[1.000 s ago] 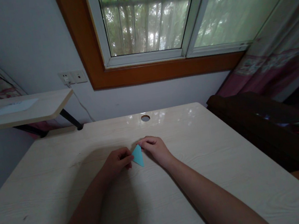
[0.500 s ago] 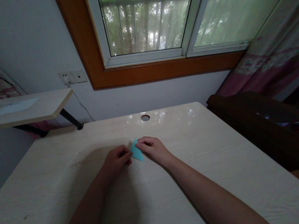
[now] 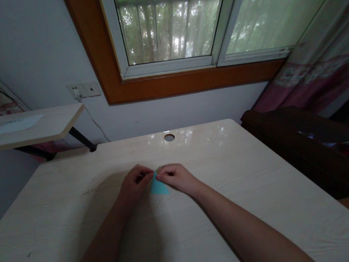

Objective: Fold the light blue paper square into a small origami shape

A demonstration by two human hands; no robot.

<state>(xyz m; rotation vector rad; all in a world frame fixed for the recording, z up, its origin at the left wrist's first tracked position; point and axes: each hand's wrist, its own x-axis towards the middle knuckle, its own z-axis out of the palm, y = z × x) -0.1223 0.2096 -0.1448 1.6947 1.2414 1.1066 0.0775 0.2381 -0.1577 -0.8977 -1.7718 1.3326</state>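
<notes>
A small folded piece of blue paper (image 3: 158,188), triangular in shape, lies on the pale wooden desk (image 3: 75,216) between my two hands. My left hand (image 3: 135,185) has its fingers curled and pinches the paper's upper left edge. My right hand (image 3: 176,178) is also closed, with its fingertips pinching the paper's top right beside the left fingers. The fingertips of both hands nearly touch above the paper. Both forearms reach in from the bottom of the view.
A round cable hole (image 3: 169,137) sits near the desk's far edge under the window. A side shelf (image 3: 30,128) stands at the left with a wall socket (image 3: 83,90) behind it. Dark wooden furniture (image 3: 311,150) and a curtain are at the right.
The paper has been turned and laid flatter, its point now toward me. Both hands have drawn closer together over its top edge.
</notes>
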